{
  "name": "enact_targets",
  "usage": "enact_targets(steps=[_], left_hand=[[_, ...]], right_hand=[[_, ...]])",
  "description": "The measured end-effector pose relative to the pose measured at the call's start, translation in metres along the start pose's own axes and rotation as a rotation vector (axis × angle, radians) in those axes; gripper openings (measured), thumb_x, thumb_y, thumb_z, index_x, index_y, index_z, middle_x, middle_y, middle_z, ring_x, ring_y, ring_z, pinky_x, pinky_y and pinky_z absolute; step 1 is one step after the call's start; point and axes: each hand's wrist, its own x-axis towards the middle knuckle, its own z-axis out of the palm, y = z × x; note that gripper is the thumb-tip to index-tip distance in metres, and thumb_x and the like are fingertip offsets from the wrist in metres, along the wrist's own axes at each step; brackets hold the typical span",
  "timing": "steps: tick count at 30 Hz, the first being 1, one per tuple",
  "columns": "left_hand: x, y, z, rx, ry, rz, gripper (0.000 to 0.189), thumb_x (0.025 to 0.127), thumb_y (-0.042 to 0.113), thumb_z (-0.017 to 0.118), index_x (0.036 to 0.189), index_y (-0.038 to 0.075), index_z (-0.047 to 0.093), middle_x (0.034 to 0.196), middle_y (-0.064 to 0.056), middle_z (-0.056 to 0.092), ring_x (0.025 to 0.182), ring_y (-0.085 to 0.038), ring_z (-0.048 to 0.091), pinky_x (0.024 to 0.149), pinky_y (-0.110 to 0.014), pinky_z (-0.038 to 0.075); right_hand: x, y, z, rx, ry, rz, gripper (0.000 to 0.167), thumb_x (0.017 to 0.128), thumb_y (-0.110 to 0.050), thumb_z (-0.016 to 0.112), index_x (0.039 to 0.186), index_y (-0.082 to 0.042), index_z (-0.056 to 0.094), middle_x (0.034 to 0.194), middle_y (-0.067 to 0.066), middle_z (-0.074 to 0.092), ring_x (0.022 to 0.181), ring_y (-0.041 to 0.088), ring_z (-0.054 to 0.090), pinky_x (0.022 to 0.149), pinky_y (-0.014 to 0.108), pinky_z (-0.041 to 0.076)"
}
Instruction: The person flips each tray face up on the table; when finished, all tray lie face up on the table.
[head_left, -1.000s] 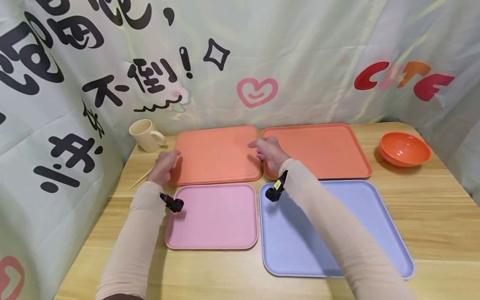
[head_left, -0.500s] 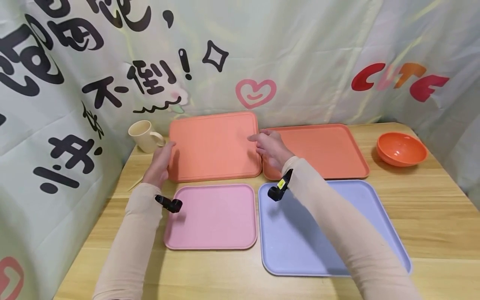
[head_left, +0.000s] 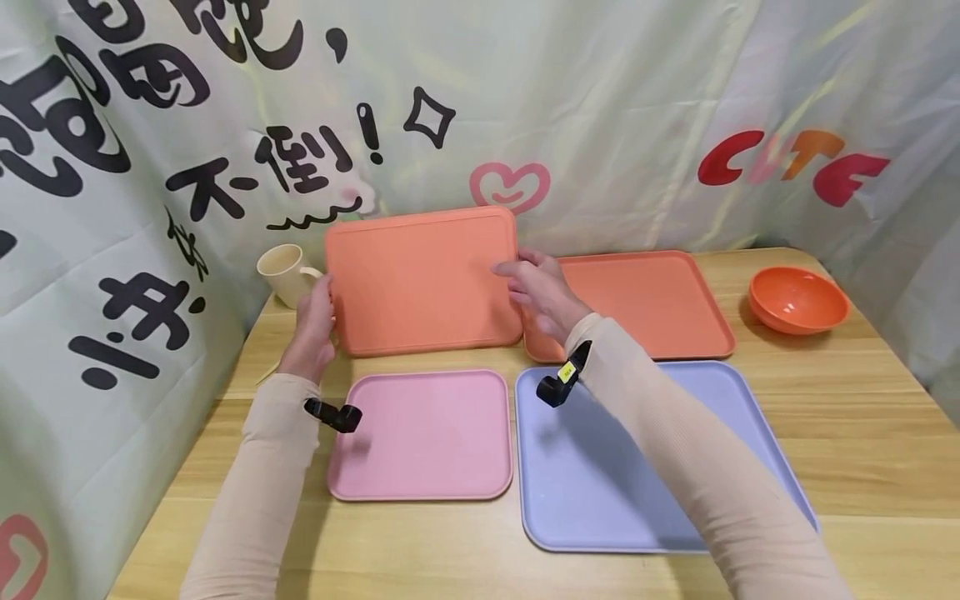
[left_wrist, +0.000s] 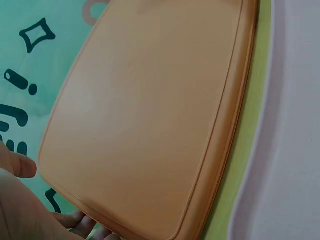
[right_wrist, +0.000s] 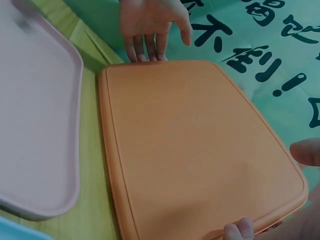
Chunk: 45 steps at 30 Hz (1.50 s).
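An orange tray (head_left: 423, 283) stands tilted with its far side raised, its plain, flat face toward me. At its left edge is my left hand (head_left: 309, 329); in the right wrist view that hand's fingers (right_wrist: 145, 50) are straight, tips at the edge, thumb apart. My right hand (head_left: 547, 293) holds the right edge, two fingertips (right_wrist: 240, 229) lapping onto the tray's face while the thumb (right_wrist: 306, 151) stands off it. A second orange tray (head_left: 645, 300) lies to the right, partly behind the right hand.
A pink tray (head_left: 423, 437) and a blue tray (head_left: 600, 500) lie in front on the wooden table (head_left: 420, 550). Beyond the left hand stand a cream mug (head_left: 283, 271) and a thin stick (head_left: 267, 373), partly covered. An orange bowl (head_left: 798, 298) sits at right; a printed curtain (head_left: 600, 125) hangs behind.
The left orange tray has gone from lying flat to tilted, its far edge rising against the curtain. Both hands have moved up with its sides. The other trays, mug and bowl stayed put.
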Motion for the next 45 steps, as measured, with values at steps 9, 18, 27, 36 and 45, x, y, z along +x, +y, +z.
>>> enact_targets(steps=[9,18,27,36,45], left_hand=[[-0.011,0.004,-0.003,-0.022,-0.038,0.045,0.053,0.107,0.051,0.037,0.145,0.016,0.052,0.127,0.002,0.051,0.119,-0.016,0.046,0.108,-0.033,0.03],[-0.021,0.007,-0.004,-0.087,0.005,0.035,0.073,0.1,0.071,0.026,0.136,0.009,0.043,0.131,-0.002,0.045,0.132,-0.019,0.039,0.112,-0.027,0.026],[-0.024,0.003,-0.009,-0.272,-0.009,0.024,0.07,0.1,0.07,0.03,0.126,0.007,0.046,0.137,-0.008,0.046,0.144,-0.023,0.036,0.117,-0.026,0.028],[-0.017,-0.006,-0.015,-0.289,-0.017,-0.006,0.042,0.104,0.053,0.042,0.11,0.013,0.051,0.104,0.001,0.057,0.099,-0.013,0.055,0.095,-0.024,0.041],[-0.005,-0.019,-0.02,-0.089,-0.113,-0.013,0.056,0.104,0.05,0.038,0.128,0.001,0.049,0.11,-0.001,0.053,0.093,-0.01,0.056,0.088,-0.021,0.045]], right_hand=[[-0.011,-0.007,-0.002,0.039,-0.036,-0.024,0.083,0.092,-0.019,0.074,0.16,-0.011,0.027,0.155,0.004,0.039,0.135,0.027,0.043,0.114,0.035,0.038],[-0.024,-0.007,-0.004,0.006,-0.065,-0.078,0.084,0.092,-0.041,0.074,0.158,-0.012,0.031,0.152,0.002,0.041,0.135,0.025,0.043,0.115,0.035,0.037],[-0.03,-0.001,-0.006,0.009,-0.067,-0.094,0.084,0.093,-0.049,0.07,0.157,-0.01,0.033,0.156,0.003,0.039,0.143,0.025,0.039,0.118,0.036,0.033],[-0.022,0.017,-0.011,0.002,-0.042,-0.078,0.04,0.096,-0.038,0.07,0.115,-0.005,0.058,0.115,0.003,0.056,0.114,0.021,0.052,0.111,0.034,0.038],[-0.016,0.037,-0.019,-0.088,-0.047,0.007,0.064,0.095,-0.041,0.07,0.144,-0.006,0.051,0.137,0.009,0.052,0.098,0.019,0.051,0.094,0.032,0.048]])
